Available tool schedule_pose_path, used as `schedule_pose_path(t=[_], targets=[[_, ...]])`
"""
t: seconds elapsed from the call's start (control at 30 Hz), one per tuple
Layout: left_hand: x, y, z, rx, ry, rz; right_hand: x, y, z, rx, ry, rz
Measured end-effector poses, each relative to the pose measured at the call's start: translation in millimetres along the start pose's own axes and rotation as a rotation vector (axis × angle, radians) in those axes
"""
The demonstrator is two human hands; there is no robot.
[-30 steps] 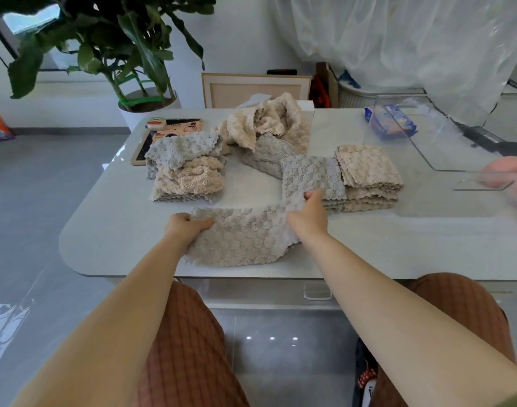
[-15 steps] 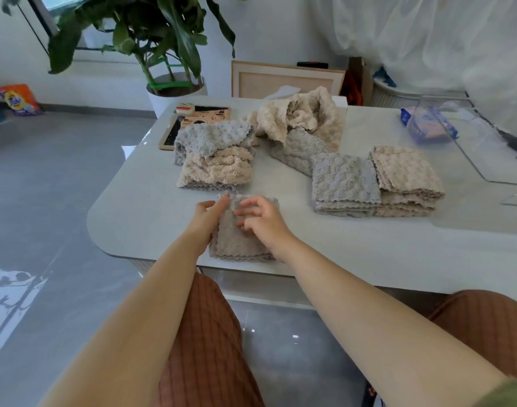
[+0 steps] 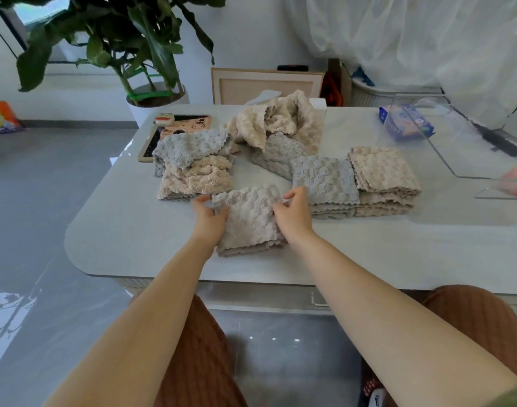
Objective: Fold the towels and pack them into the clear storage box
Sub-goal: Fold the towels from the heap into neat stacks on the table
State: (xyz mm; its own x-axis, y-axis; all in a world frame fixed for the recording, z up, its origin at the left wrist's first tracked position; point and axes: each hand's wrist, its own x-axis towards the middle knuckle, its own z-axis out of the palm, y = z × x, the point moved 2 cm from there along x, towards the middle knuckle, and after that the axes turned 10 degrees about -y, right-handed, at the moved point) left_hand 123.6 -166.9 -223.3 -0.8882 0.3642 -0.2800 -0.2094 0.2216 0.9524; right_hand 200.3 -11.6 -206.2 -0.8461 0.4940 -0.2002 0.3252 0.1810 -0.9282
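Towel is now a folded square on the near desk, not the long strip of a second ago; left hand and right hand fingers clamped on its side edges, so probably ready for the folded stack or the clear box far right.

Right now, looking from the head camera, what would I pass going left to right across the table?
Loose grey-and-beige towel pile → towel being folded → folded grey stack → folded beige stack → clear storage box.
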Motion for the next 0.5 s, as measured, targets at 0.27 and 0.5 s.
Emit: schedule_pose_path(t=[0.27, 0.5], targets=[[44, 85, 114, 0.169, -0.060, 0.324, 33, -17, -120, -0.256, 0.309, -0.327], [97, 61, 174, 0.600, -0.194, 0.277, 78, 24, -148, -1.034, 0.166, -0.169]])
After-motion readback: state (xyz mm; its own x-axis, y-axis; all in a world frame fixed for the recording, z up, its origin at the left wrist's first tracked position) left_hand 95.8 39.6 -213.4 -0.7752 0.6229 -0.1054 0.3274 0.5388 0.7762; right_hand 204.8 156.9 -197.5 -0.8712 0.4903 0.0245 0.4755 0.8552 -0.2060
